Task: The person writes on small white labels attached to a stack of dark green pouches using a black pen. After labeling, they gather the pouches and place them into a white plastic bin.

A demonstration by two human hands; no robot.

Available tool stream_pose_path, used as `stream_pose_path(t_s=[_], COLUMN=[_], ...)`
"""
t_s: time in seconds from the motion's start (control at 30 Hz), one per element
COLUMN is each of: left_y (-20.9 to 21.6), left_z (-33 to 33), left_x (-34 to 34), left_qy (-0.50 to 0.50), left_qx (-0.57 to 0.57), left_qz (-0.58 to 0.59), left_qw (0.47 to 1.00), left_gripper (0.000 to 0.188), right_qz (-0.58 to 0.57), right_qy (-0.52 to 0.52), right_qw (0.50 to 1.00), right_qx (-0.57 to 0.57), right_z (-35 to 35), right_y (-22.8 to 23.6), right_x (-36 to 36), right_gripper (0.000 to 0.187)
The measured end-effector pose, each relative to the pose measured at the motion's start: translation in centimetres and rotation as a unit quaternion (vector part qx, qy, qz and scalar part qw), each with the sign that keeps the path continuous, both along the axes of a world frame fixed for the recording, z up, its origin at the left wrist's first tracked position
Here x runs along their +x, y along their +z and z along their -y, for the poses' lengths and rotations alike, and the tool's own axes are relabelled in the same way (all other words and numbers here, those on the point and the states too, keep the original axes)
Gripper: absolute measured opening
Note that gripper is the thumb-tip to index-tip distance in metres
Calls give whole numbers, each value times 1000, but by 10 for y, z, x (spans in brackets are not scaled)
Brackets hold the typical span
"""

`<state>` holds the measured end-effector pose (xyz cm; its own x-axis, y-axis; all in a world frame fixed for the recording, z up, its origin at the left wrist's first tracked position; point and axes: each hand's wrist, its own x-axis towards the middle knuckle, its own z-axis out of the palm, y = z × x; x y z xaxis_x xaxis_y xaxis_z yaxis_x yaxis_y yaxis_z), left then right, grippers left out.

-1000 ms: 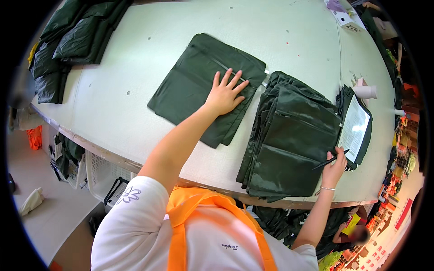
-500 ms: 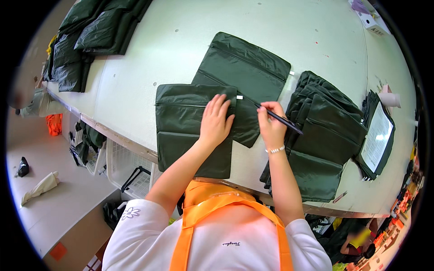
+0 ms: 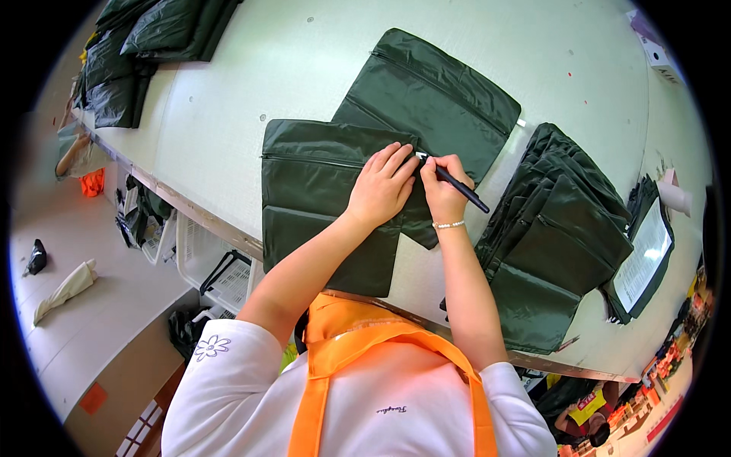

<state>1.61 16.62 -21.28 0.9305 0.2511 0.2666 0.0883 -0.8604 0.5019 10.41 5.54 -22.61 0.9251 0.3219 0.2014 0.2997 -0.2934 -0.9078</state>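
Note:
A dark green zippered pouch (image 3: 327, 221) lies flat on the table before me. My left hand (image 3: 383, 186) rests on its upper right part, fingers extended and pressing it down. In my right hand (image 3: 446, 194) is a black marker pen (image 3: 466, 190), gripped between thumb and fingers and slanting down to the left. Its tip is at the small white tag (image 3: 421, 156) on the pouch's right edge; whether it touches is too small to tell. Partly under this pouch lies a second dark green pouch (image 3: 449, 99), with a white tag at its right edge.
To the right stands a pile of dark green pouches (image 3: 556, 244), with a printed sheet (image 3: 638, 251) on dark fabric beyond it. More dark green bundles (image 3: 171, 30) sit at the far left. White plastic baskets (image 3: 217, 263) are below the table's left edge. Another person (image 3: 590, 415) is at the lower right.
My right hand has brought the marker left and up to the white tag. My left hand has slid slightly toward that tag, still flat on the pouch. The whole view has shifted a little.

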Motion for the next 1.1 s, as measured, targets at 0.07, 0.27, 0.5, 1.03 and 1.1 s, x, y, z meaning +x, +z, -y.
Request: stream_pose_path(t_s=[0.07, 0.27, 0.5, 1.03, 1.1], left_y=[-1, -1, -1, 0, 23], left_z=[0, 0, -1, -15, -23], left_x=[0, 2, 2, -1, 9], left_qy=[0, -5, -3, 89, 131], left_qx=[-2, -3, -2, -217, -179], left_qz=[2, 8, 10, 180, 203], left_qw=[1000, 1000, 1000, 955, 954], left_gripper=[37, 36, 36, 31, 35], right_qz=[10, 16, 12, -16, -123], right_qy=[3, 3, 18, 112, 118], right_qw=[1000, 1000, 1000, 980, 981], right_qx=[-15, -20, -14, -164, -90], right_z=[-1, -1, 0, 3, 16], right_y=[2, 2, 0, 39, 68], right_x=[0, 1, 2, -94, -94], right_gripper=[15, 14, 15, 24, 27])
